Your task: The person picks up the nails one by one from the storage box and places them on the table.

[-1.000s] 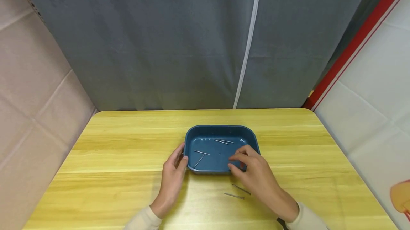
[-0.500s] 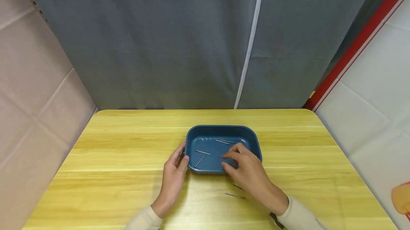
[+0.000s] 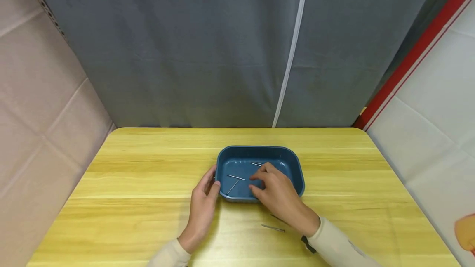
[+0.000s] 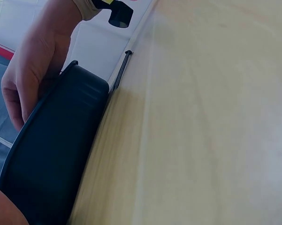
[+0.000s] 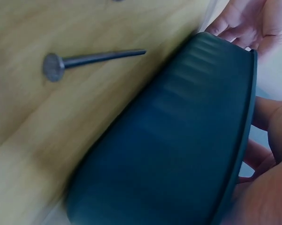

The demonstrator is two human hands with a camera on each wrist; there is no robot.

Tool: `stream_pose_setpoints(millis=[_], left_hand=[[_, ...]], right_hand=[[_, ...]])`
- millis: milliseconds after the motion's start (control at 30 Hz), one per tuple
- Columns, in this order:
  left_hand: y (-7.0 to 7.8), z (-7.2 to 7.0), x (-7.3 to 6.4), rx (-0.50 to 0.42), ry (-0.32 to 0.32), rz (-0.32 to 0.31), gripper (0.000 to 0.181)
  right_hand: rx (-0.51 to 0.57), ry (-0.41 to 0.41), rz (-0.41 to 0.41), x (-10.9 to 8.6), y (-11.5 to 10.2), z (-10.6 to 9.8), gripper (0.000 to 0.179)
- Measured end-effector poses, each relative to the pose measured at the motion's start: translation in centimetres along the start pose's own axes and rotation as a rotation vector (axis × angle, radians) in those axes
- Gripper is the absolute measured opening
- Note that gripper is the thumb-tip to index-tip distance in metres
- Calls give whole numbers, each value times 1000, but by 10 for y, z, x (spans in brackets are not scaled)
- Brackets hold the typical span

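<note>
A blue rectangular tray (image 3: 259, 197) sits on the table with several nails inside. Two of these, one being a slanted nail (image 3: 236, 177), lie toward its left; others near the back are partly covered by my right hand. My left hand (image 3: 202, 209) grips the tray's left end, thumb at the rim and fingers along the outer wall. Over the tray's interior, my right hand (image 3: 278, 192) has bent fingers, with thumb and forefinger apart and no object visible between them. In front of the tray lies a loose nail (image 3: 273, 228); a second nail (image 3: 278, 218) is partly hidden under my right wrist.
The wooden table (image 3: 148, 176) extends around the tray. A grey curtain (image 3: 185, 52) hangs behind its far edge, with pale panels (image 3: 44, 93) on both sides. A dark wrist strap (image 3: 308, 244) shows at the right sleeve.
My right hand has moved left over the tray, now covering part of the back nails. My left hand keeps its grip on the tray's left end. The table nails have stayed put.
</note>
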State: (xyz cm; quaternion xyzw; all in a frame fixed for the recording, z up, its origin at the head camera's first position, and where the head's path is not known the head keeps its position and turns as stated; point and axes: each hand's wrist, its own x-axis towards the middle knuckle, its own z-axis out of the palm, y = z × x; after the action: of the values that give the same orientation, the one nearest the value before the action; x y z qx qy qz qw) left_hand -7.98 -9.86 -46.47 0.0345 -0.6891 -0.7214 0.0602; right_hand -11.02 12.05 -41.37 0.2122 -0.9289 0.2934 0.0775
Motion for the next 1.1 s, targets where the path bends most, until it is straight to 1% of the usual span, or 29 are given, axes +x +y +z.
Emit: stream_pose_setpoints(millis=[100, 400, 633, 767, 1000, 1100], left_hand=[[0, 0, 1, -5, 1, -9, 54], [-1, 0, 1, 1, -12, -3, 53], [0, 0, 0, 6, -9, 14, 53], [0, 0, 1, 18, -7, 7, 53], [0, -1, 1, 31, -10, -7, 52], [0, -1, 1, 29, -12, -11, 52]], right_hand=[[3, -19, 10, 3, 1, 3, 18], [-30, -43, 24, 12, 5, 11, 17], [-60, -74, 5, 21, 4, 15, 16], [-64, -100, 2, 28, 2, 18, 15], [-115, -138, -6, 39, 0, 25, 14], [-121, -157, -2, 42, 0, 26, 14]])
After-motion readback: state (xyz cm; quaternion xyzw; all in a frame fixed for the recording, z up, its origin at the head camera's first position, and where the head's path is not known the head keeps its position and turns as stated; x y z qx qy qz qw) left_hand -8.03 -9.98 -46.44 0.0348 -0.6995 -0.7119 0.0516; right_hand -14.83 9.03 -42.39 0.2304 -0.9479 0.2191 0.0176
